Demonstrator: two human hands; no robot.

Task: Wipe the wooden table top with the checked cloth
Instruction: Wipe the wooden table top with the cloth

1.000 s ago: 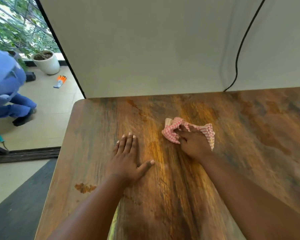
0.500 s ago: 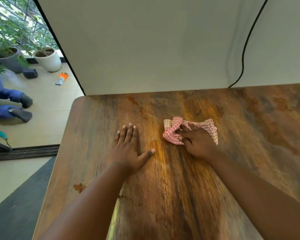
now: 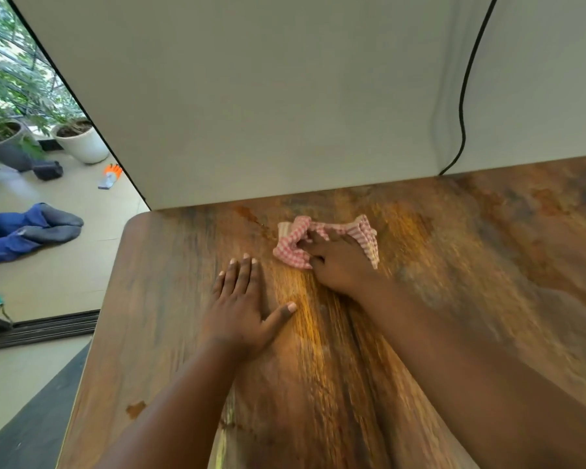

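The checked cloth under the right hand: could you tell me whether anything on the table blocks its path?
Nothing visible does. The only thing nearby on the wooden table top is the left hand, flat beside the checked cloth.

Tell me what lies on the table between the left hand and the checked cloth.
Nothing: the head view shows only bare wooden table top between the flat left hand and the checked cloth.

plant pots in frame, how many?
2. A grey pot at the far left edge, a white pot just right of it, both on the floor; more may sit outside the frame.
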